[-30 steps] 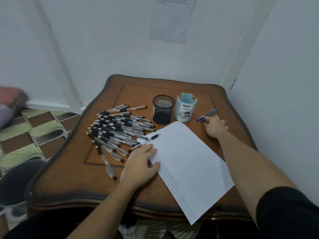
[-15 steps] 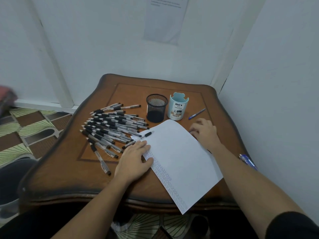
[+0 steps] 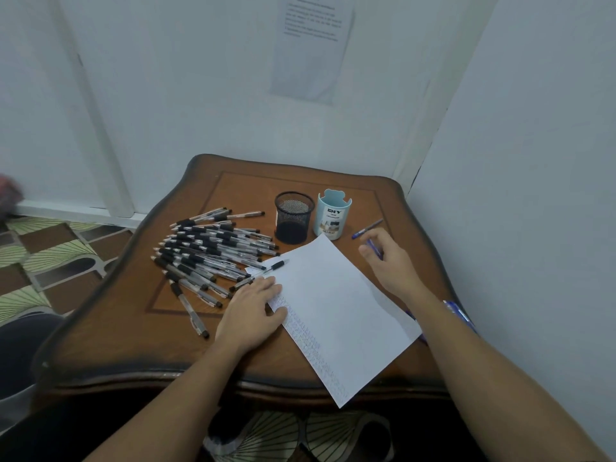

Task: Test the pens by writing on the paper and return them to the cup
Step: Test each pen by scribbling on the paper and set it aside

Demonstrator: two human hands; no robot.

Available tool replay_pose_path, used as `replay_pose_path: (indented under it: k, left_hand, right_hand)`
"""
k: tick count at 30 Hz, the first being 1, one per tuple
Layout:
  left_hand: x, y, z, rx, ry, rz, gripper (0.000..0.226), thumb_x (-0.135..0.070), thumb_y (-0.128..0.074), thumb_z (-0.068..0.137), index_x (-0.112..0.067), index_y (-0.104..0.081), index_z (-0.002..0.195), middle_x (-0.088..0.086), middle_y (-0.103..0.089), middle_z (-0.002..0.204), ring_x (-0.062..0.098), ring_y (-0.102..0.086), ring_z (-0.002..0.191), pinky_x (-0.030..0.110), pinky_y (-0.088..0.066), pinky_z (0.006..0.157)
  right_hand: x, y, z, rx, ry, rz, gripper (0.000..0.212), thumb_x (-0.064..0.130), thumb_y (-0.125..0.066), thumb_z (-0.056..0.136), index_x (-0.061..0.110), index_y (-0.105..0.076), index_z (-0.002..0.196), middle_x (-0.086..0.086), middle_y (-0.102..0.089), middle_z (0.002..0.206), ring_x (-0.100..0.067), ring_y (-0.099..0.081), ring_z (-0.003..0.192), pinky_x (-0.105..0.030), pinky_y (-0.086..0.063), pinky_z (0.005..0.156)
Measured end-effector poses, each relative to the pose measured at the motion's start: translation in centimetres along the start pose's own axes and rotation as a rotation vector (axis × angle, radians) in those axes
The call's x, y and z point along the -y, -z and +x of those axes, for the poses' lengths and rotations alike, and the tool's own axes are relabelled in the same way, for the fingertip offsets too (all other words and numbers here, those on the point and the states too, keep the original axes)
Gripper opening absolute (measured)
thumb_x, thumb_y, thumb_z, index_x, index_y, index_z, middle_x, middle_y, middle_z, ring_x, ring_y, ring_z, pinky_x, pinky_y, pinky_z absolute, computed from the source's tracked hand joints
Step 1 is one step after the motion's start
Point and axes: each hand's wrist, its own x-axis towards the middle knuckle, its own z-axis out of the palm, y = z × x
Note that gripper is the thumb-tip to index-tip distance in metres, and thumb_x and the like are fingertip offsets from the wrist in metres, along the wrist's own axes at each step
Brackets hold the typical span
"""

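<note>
Mesh cup (image 3: 294, 216) and blue cup (image 3: 332, 215) stand behind the paper (image 3: 336, 315), mesh showing only its bottom. Your right hand (image 3: 390, 261) now pinches a blue pen (image 3: 375, 249) beside the paper; your left hand (image 3: 253, 311) stays flat on it.

Light blue cup (image 3: 333, 216): the front label carries the word "DIY" in bold dark capitals. Two smaller lines directly beneath it appear to read "DESK ORGANIZER". The picture panel and the fine print strip at the bottom of the label are too small to read.

Wall sheet (image 3: 311, 51): a short heading and several lines of printed text stand at its top; none are legible.

Paper (image 3: 336, 315) on the bench: rows of small blue written marks run along its left edge; no character can be read.
</note>
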Motion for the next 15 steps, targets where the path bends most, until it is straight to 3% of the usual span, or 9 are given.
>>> replay_pose_path:
  k: [4,6,8,11,13,15]
  left_hand:
    - [-0.1,0.0,-0.1,-0.003,0.003,0.005,0.056,-0.045,-0.048,0.097,-0.025,-0.039,0.148,-0.008,-0.027,0.158,0.008,-0.017,0.147,0.03,-0.009,0.118]
    - [-0.1,0.1,-0.1,-0.003,0.004,0.005,0.055,-0.045,-0.048,0.097,-0.025,-0.039,0.148,-0.008,-0.027,0.158,0.008,-0.017,0.147,0.03,-0.009,0.118]
    - [-0.1,0.1,-0.2,0.001,0.003,0.003,0.055,-0.044,-0.048,0.097,-0.025,-0.04,0.148,-0.007,-0.028,0.158,0.009,-0.017,0.146,0.03,-0.009,0.118]
    - [-0.1,0.0,-0.1,0.002,-0.002,0.004,0.055,-0.044,-0.049,0.097,-0.024,-0.041,0.147,-0.007,-0.029,0.158,0.009,-0.018,0.146,0.03,-0.01,0.118]
    - [0.0,0.0,-0.1,0.004,0.0,0.004,0.055,-0.044,-0.05,0.096,-0.024,-0.041,0.147,-0.006,-0.029,0.157,0.01,-0.019,0.146,0.031,-0.011,0.118]
    - [0.0,0.0,0.0,0.004,0.001,0.004,0.055,-0.044,-0.05,0.096,-0.023,-0.042,0.147,-0.006,-0.03,0.157,0.011,-0.019,0.146,0.032,-0.011,0.118]
  right_hand:
    - [1.3,-0.4,-1.3,-0.066,-0.039,0.223,0.016,0.021,-0.061,0.097,0.031,-0.054,0.107,0.014,-0.057,0.097,-0.004,-0.055,0.078,-0.015,-0.043,0.065]
    - [2.1,-0.6,-2.3,-0.061,-0.085,0.431,0.011,0.021,-0.051,0.102,0.028,-0.058,0.107,0.004,-0.058,0.075,-0.006,-0.051,0.062,-0.022,-0.045,0.061]
    - [2.7,-1.0,-3.3,-0.042,-0.171,0.624,0.034,0.031,-0.036,0.107,0.017,-0.066,0.099,-0.003,-0.059,0.065,-0.012,-0.057,0.061,-0.027,-0.048,0.065]
    - [2.6,-2.0,-5.2,0.047,-0.308,0.725,0.064,0.05,-0.021,0.103,0.009,-0.07,0.095,-0.008,-0.059,0.062,-0.015,-0.054,0.056,-0.027,-0.043,0.056]
    - [2.1,-2.8,-6.5,0.126,-0.349,0.78,0.063,0.051,-0.025,0.102,0.009,-0.071,0.102,-0.013,-0.068,0.072,-0.02,-0.062,0.061,-0.026,-0.043,0.053]
    - [1.4,-3.6,-7.7,0.159,-0.329,0.822,0.045,0.038,-0.039,0.104,0.007,-0.071,0.098,-0.016,-0.073,0.082,-0.023,-0.066,0.069,-0.024,-0.044,0.051]
